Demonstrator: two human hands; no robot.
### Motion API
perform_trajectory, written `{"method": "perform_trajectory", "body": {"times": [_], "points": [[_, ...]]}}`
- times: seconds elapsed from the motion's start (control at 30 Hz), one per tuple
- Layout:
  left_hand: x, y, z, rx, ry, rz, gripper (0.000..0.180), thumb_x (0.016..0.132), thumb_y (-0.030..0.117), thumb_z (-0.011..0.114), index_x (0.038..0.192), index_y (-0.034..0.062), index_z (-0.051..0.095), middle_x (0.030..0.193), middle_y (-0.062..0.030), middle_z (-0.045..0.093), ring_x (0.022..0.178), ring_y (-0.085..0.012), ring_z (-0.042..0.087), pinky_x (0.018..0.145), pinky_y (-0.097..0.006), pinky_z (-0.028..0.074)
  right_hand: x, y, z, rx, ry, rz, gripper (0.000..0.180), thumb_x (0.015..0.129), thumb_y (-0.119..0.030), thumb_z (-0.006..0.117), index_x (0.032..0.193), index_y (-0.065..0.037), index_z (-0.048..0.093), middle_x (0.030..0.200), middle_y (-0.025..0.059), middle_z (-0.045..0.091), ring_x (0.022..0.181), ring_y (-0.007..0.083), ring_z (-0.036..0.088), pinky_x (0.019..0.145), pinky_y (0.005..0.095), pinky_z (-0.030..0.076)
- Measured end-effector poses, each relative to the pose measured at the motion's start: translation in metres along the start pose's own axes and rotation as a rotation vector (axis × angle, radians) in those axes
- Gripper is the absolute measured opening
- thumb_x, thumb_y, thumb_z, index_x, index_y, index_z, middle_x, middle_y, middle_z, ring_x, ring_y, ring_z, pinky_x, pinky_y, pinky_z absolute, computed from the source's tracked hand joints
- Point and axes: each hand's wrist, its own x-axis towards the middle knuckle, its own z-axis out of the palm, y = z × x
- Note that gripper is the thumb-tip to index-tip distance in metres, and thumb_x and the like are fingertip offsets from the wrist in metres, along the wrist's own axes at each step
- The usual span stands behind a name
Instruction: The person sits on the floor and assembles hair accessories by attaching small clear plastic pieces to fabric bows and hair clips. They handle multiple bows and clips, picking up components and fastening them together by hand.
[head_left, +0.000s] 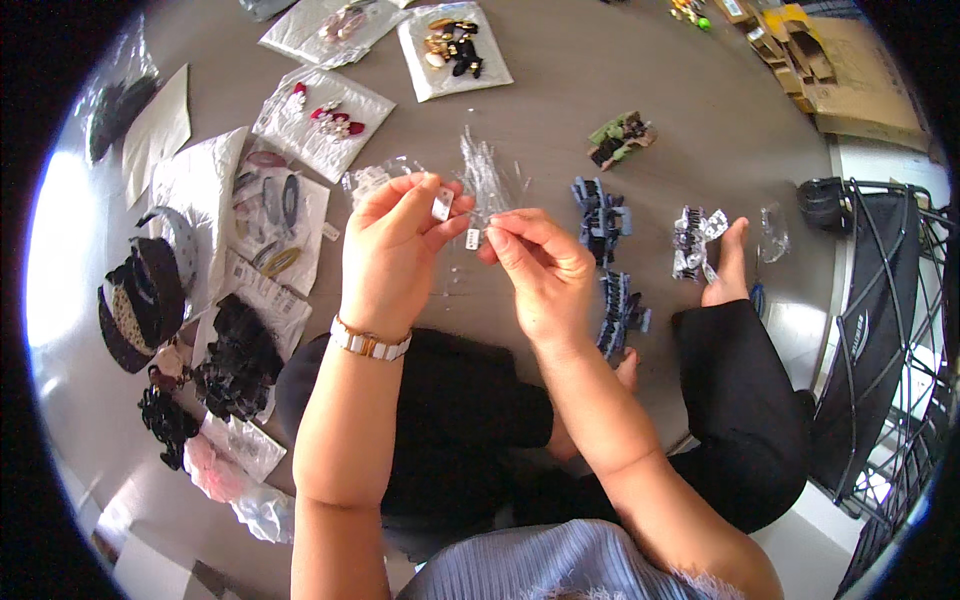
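My left hand [392,235], with a pale bracelet at its wrist, pinches a small white tag [443,204] between thumb and fingers. Close beside it, the closed thumb and index finger of my right hand [548,275] are at a second small printed tag [473,239]. Any thin strand between the two hands is too fine to make out. Just beyond my fingertips lies a bundle of clear plastic strands [484,172]. A clear bag with white tags [370,181] is partly hidden behind my left hand.
Blue claw clips [602,222], a green patterned clip [622,138] and a white-and-black clip [690,246] lie to the right. Bagged hair ornaments [330,120], headbands [145,300] and black scrunchies [240,355] spread leftward. Cardboard [860,85] and a black wire rack [890,330] stand far right.
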Motion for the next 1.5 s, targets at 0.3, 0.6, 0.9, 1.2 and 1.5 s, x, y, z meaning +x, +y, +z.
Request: {"method": "perform_trajectory", "body": {"times": [0.3,0.6,0.9,1.2,1.5], "points": [[-0.009,-0.023,0.012,0.206,-0.129,-0.081,0.007,0.087,0.007,0.057,0.088,0.0004,0.058,0.083,-0.0080,0.063,0.076,-0.0164,0.063,0.067,-0.026,0.052,-0.010,-0.016,-0.037,0.500,0.063,0.289,0.017,0.086,-0.004,0.059,0.102,-0.002,0.063,0.089,0.0086,0.061,0.075,0.0168,0.058,0.070,0.0280,0.049],[-0.019,-0.064,0.035,0.777,-0.215,0.155,0.006,0.080,0.003,0.062,0.085,-0.0009,0.062,0.076,-0.0026,0.061,0.070,-0.0095,0.057,0.064,-0.023,0.047,-0.022,-0.026,-0.081,0.122,0.258,0.313,0.019,0.086,-0.011,0.062,0.102,0.000,0.064,0.081,0.0067,0.064,0.065,0.0128,0.060,0.055,0.0254,0.051],[-0.028,-0.109,0.075,1.127,-0.326,0.427,0.005,0.076,0.003,0.063,0.080,-0.0010,0.063,0.073,-0.0113,0.061,0.065,-0.0230,0.062,0.061,-0.029,0.049,-0.029,-0.026,-0.133,-0.117,0.148,0.359,0.016,0.084,-0.004,0.062,0.099,0.000,0.067,0.080,0.0025,0.063,0.064,0.0057,0.055,0.053,0.0183,0.044],[-0.018,-0.156,0.113,1.000,-0.275,0.252,0.006,0.076,0.001,0.063,0.081,-0.0021,0.064,0.074,-0.0108,0.062,0.067,-0.0192,0.063,0.061,-0.028,0.050,-0.014,-0.044,-0.190,-0.226,0.122,0.364,0.010,0.084,-0.006,0.064,0.091,0.000,0.067,0.078,0.0011,0.063,0.060,0.0041,0.051,0.052,0.0186,0.041],[-0.004,-0.184,0.118,0.805,-0.402,0.126,0.005,0.078,0.000,0.063,0.083,-0.0012,0.061,0.076,-0.0065,0.060,0.070,-0.0135,0.062,0.064,-0.025,0.051,-0.012,-0.049,-0.218,-0.159,0.058,0.261,0.011,0.084,-0.004,0.063,0.093,0.003,0.065,0.079,0.0032,0.064,0.070,0.0067,0.056,0.063,0.0200,0.046]]}}
